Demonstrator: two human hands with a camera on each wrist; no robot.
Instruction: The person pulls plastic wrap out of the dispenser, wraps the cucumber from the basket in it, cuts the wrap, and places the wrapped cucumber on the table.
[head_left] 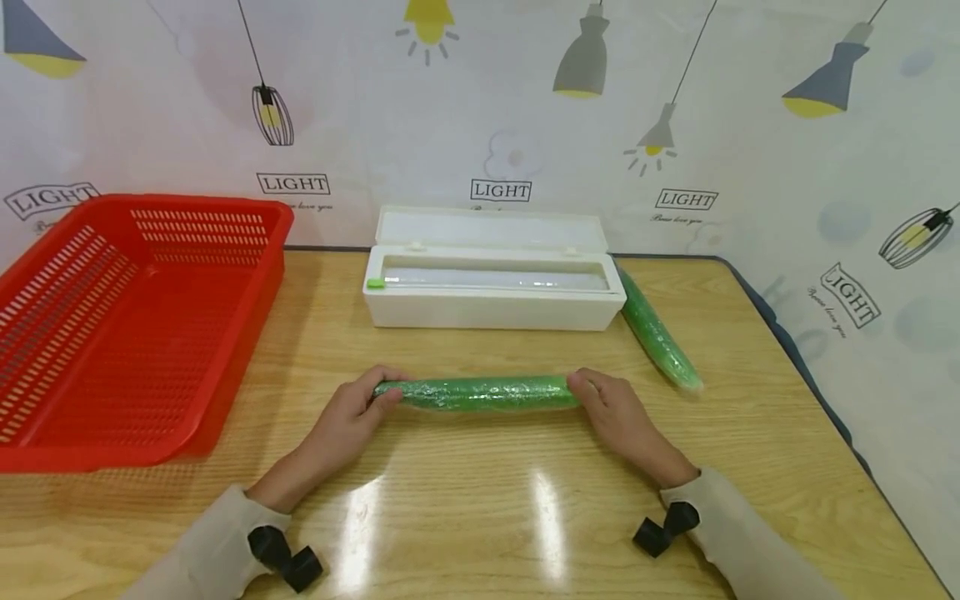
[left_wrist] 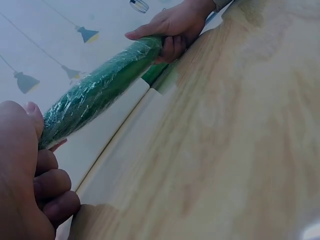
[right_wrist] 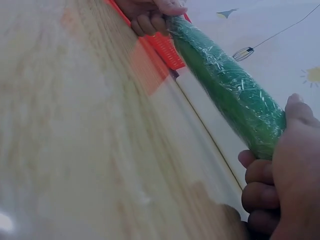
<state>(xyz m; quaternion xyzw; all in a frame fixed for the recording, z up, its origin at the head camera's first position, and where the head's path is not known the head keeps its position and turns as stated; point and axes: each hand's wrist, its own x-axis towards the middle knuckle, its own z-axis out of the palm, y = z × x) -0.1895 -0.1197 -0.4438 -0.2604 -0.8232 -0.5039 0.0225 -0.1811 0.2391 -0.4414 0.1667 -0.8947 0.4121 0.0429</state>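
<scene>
A green cucumber (head_left: pixel 483 393) wrapped in clear cling film stretches sideways between both hands, raised over the table in the wrist views. My left hand (head_left: pixel 358 410) pinches its left end between thumb and fingers. At the other end, my right hand (head_left: pixel 617 414) grips the cucumber the same way, thumb on the near side. The film looks shiny and wrinkled along the cucumber (left_wrist: pixel 100 90) in the left wrist view. In the right wrist view, the cucumber (right_wrist: pixel 225 82) shows film bunched near the left hand.
Behind the hands stands a white cling film dispenser (head_left: pixel 491 312), lid raised, with a green slider (head_left: pixel 376 283) at its left. A second wrapped cucumber (head_left: pixel 660 337) lies right of it. On the left sits a red plastic basket (head_left: pixel 258 333) on the wooden table (head_left: pixel 465 508). A patterned wall covering rises behind.
</scene>
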